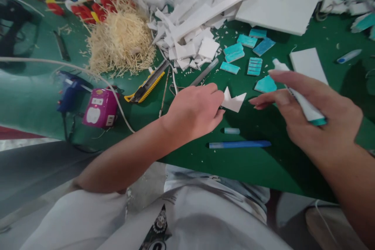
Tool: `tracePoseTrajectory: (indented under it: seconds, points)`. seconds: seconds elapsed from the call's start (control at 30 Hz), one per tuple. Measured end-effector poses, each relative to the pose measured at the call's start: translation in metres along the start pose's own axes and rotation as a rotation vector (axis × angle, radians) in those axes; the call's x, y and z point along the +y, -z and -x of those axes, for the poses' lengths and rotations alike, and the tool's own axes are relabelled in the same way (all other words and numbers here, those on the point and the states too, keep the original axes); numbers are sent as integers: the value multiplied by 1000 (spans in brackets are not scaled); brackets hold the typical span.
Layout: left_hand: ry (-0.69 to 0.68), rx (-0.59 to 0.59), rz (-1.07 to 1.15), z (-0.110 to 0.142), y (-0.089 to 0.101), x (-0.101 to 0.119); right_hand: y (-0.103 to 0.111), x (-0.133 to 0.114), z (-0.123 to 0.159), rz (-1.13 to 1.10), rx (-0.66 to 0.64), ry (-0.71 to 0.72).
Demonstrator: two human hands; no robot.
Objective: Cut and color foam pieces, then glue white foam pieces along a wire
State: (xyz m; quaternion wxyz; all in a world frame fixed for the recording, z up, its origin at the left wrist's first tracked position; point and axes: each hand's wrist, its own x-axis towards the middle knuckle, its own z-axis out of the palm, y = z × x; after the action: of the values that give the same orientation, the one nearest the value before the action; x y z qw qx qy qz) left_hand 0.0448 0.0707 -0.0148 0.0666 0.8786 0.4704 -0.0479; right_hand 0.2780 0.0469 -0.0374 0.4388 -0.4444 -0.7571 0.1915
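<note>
My left hand (195,110) pinches a small white foam piece (233,101) with pointed corners, held just above the green table (258,164). My right hand (310,113) is closed round a white marker with a teal end (301,99), its tip pointing up and away. The index finger of that hand reaches toward the foam piece. A marker cap (231,130) and a blue pen (239,144) lie on the table below the foam piece.
Teal-painted foam tiles (246,52) lie beyond my hands. A heap of white foam scraps (190,35), a pile of straw (121,43), a yellow utility knife (148,86), a pink box (101,107), a blue glue gun (70,90) and white foam boards (284,0) crowd the table.
</note>
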Motion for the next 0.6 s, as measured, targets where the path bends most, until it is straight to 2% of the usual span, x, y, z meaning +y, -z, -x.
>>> tracePoseTrajectory:
  seconds: [0.13,0.2,0.47,0.6]
  points:
    - [12,-17,5,-3,-3,2,1,5,-8,235,-276,255]
    - [32,-15,-3,-4,-3,3,1,9,-11,272,-347,343]
    - [76,33,-21,-3,-4,5,1,13,-9,329,-373,346]
    - [54,76,-27,-4,-7,4,2,12,-8,334,-384,352]
